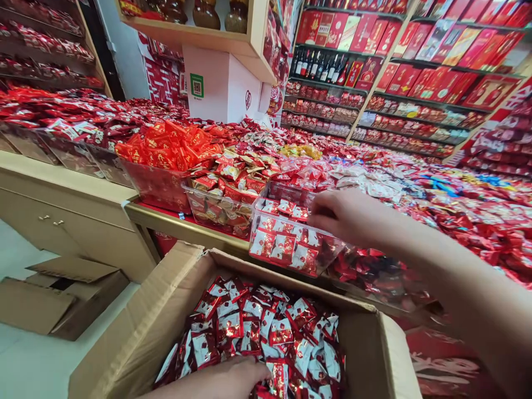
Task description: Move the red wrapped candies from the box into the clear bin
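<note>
My left hand [239,376] is low in an open cardboard box [137,327], among many small red-and-white wrapped candies [249,310]. Its fingers are closed at the edge of one wrapped candy [277,377]; the lower part of the hand is cut off by the frame. My right hand [344,216] is over the right side of a clear plastic bin [255,221], which holds matching red-and-white candies [285,246] set in rows. The fingers of this hand are curled downward, and their tips are hidden, so whatever they hold cannot be made out.
Left of the clear bin stand a bin of gold-and-red candies [236,185] and one of bright red packets [166,147]. More candy heaps [399,183] spread behind and right. A flattened-open carton [62,299] sits on the floor. Shelves [357,116] with bottles and red boxes line the back.
</note>
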A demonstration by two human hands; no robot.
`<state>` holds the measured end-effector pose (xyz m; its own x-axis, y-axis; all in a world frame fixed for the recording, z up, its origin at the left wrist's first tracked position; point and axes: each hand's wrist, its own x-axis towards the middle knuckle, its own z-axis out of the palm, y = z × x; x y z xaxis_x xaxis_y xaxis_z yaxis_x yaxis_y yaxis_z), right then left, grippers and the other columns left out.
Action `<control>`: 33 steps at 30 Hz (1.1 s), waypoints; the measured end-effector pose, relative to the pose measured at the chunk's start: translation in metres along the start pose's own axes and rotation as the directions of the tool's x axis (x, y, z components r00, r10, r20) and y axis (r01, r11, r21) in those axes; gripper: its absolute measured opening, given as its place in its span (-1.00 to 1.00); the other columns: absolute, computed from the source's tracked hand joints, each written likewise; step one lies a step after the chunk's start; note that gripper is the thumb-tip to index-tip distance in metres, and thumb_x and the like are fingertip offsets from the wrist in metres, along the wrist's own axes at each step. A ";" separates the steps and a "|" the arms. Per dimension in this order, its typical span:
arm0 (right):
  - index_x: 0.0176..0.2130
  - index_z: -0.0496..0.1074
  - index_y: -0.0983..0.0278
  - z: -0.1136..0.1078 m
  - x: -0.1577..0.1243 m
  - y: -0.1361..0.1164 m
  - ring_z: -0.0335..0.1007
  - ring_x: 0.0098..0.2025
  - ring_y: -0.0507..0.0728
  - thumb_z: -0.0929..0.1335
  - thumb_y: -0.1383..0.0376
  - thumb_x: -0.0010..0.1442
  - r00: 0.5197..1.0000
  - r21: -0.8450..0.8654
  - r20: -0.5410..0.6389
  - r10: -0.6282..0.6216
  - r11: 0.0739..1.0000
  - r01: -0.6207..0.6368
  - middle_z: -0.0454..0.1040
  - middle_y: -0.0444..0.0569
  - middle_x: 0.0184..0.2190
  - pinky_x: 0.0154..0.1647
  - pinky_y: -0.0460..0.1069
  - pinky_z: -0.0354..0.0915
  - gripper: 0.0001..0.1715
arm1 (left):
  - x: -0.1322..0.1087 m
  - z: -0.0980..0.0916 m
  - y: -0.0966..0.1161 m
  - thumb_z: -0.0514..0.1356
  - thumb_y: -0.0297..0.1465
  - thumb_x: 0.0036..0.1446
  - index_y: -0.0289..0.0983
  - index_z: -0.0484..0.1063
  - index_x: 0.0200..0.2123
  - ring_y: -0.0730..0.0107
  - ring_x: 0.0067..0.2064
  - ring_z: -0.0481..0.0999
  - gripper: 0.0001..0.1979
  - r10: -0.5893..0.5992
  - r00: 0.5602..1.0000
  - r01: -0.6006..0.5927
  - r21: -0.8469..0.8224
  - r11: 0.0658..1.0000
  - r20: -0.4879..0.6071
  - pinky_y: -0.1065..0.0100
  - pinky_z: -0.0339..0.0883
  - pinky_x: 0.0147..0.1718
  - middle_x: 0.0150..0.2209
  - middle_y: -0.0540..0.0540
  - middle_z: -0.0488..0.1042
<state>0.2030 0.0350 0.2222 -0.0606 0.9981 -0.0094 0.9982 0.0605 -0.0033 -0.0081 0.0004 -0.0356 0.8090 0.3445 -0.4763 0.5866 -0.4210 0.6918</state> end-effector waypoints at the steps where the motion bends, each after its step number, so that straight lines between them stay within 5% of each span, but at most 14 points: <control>1: -0.41 0.40 0.26 0.008 -0.019 -0.008 0.28 -0.46 0.05 0.21 0.23 0.06 0.996 0.092 0.021 -0.088 0.992 0.085 0.42 -0.05 -0.48 -0.45 -0.07 0.15 -0.77 | -0.001 0.002 0.001 0.18 -0.34 -0.22 -0.08 0.31 -0.10 0.15 -0.13 0.33 -0.51 -0.017 0.999 0.016 0.018 1.000 0.030 0.26 0.19 -0.20 -0.13 -0.08 0.33; 3: -0.43 0.40 0.20 0.043 -0.053 -0.022 0.27 -0.51 0.00 0.20 0.22 0.08 0.945 0.329 0.197 -0.263 0.925 0.189 0.42 -0.12 -0.53 -0.51 -0.13 0.15 -0.77 | -0.001 0.005 0.004 0.18 -0.36 -0.24 -0.08 0.25 -0.04 0.10 -0.10 0.32 -0.43 -0.058 0.997 0.054 0.083 0.995 0.056 0.22 0.20 -0.19 -0.09 -0.11 0.30; 5: -0.41 0.41 0.23 0.096 -0.074 -0.031 0.32 -0.47 0.04 0.26 0.28 0.00 0.898 0.352 0.331 -0.291 0.921 0.169 0.43 -0.07 -0.49 -0.49 -0.12 0.19 -0.85 | 0.002 0.007 0.008 0.17 -0.35 -0.22 -0.10 0.25 -0.03 0.05 -0.10 0.32 -0.44 -0.082 0.995 0.074 0.124 0.989 0.058 0.18 0.21 -0.20 -0.08 -0.15 0.31; 8: -0.28 0.40 0.34 0.175 -0.077 -0.034 0.32 -0.26 0.17 0.26 0.42 -0.05 0.956 0.146 0.275 -0.101 0.987 0.062 0.40 0.10 -0.27 -0.30 -0.04 0.23 -0.74 | 0.007 0.007 0.011 0.15 -0.34 -0.21 -0.12 0.28 -0.07 0.04 -0.14 0.36 -0.49 -0.075 0.995 0.063 0.160 0.985 0.066 0.17 0.24 -0.25 -0.11 -0.16 0.35; 11: -0.14 0.35 0.39 0.220 -0.067 -0.036 0.21 -0.12 0.31 0.27 0.46 -0.08 0.976 -0.014 0.210 0.055 0.998 -0.053 0.31 0.20 -0.13 -0.24 0.07 0.23 -0.59 | 0.007 0.005 0.011 0.14 -0.31 -0.23 -0.14 0.35 -0.14 0.07 -0.25 0.41 -0.54 -0.086 0.995 0.075 0.185 0.980 0.048 0.21 0.27 -0.37 -0.22 -0.16 0.42; 15: -0.13 0.35 0.36 0.232 -0.066 -0.040 0.23 -0.17 0.31 0.29 0.45 -0.07 0.975 -0.070 0.204 0.086 0.995 -0.073 0.34 0.20 -0.19 -0.29 0.12 0.23 -0.58 | 0.003 -0.003 0.012 0.14 -0.23 -0.26 -0.17 0.41 -0.23 0.15 -0.44 0.42 -0.58 -0.151 0.989 0.148 0.175 0.973 -0.001 0.29 0.23 -0.55 -0.40 -0.12 0.46; 20: -0.21 0.40 0.29 0.226 -0.067 -0.033 0.17 -0.12 0.39 0.39 0.25 -0.18 0.952 -0.063 0.233 0.196 0.980 -0.186 0.24 0.20 -0.05 -0.28 0.20 0.18 -0.55 | 0.002 -0.015 0.014 0.15 -0.27 -0.25 -0.13 0.41 -0.24 0.28 -0.42 0.41 -0.61 -0.108 0.986 0.118 0.075 0.990 -0.125 0.40 0.17 -0.53 -0.39 -0.03 0.48; 22: -0.20 0.39 0.27 0.225 -0.065 -0.029 0.22 -0.12 0.33 0.28 0.36 -0.04 0.947 -0.031 0.239 0.214 0.977 -0.212 0.25 0.18 -0.05 -0.28 0.13 0.21 -0.68 | 0.003 -0.018 0.014 0.13 -0.30 -0.23 -0.14 0.40 -0.23 0.35 -0.45 0.39 -0.63 -0.102 0.984 0.107 0.029 0.994 -0.145 0.43 0.15 -0.54 -0.42 0.00 0.48; 26: -0.17 0.36 0.27 0.227 -0.062 -0.025 0.31 -0.20 0.20 0.21 0.57 -0.10 0.942 -0.006 0.257 0.214 0.975 -0.220 0.35 0.12 -0.17 -0.31 -0.01 0.23 -0.52 | 0.006 -0.021 0.011 0.12 -0.31 -0.19 -0.17 0.38 -0.23 0.39 -0.47 0.37 -0.65 -0.092 0.981 0.086 -0.042 0.995 -0.169 0.45 0.15 -0.54 -0.42 0.00 0.48; 33: -0.20 0.38 0.39 0.229 -0.061 -0.024 0.22 -0.13 0.34 0.36 0.46 -0.25 0.939 0.005 0.254 0.232 0.970 -0.242 0.40 0.19 -0.24 -0.22 0.11 0.18 -0.51 | 0.006 -0.029 0.009 0.11 -0.30 -0.13 -0.19 0.39 -0.31 0.42 -0.48 0.35 -0.75 -0.044 0.965 0.031 -0.054 0.998 -0.257 0.47 0.14 -0.53 -0.46 0.03 0.45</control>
<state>0.1826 -0.0293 -0.0059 0.1745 0.9487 -0.2636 0.9832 -0.1824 -0.0057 0.0007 0.0233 -0.0164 0.7455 0.5667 -0.3508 0.6085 -0.3639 0.7052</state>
